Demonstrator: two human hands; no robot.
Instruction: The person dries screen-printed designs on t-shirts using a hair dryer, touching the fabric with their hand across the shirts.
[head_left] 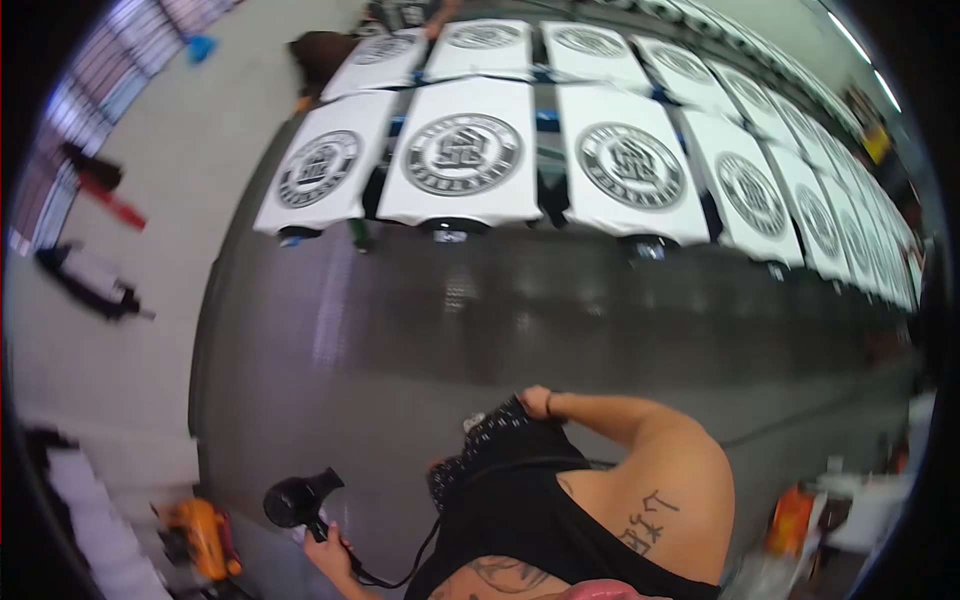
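Observation:
My left hand (326, 552) is wrapped round the handle of a black hair dryer (298, 498), whose nozzle points up and to the right. The dryer's black cord (425, 552) hangs from the handle and curves up beside my body. At my waist, my right hand (537, 402) is closed at the edge of a black patterned cloth (492, 432), which looks like part of my clothing. Its fingertips are partly hidden. Ahead, apart from both hands, white T-shirts with round black prints lie flat on boards; the nearest include one shirt (462, 200) and another shirt (632, 215).
Rows of printed shirts run back to the right. A dark grey floor strip (450, 320) lies between me and the boards. An orange machine (203, 537) stands at lower left, an orange item (790, 520) at lower right. Another person (405, 15) is at the far end.

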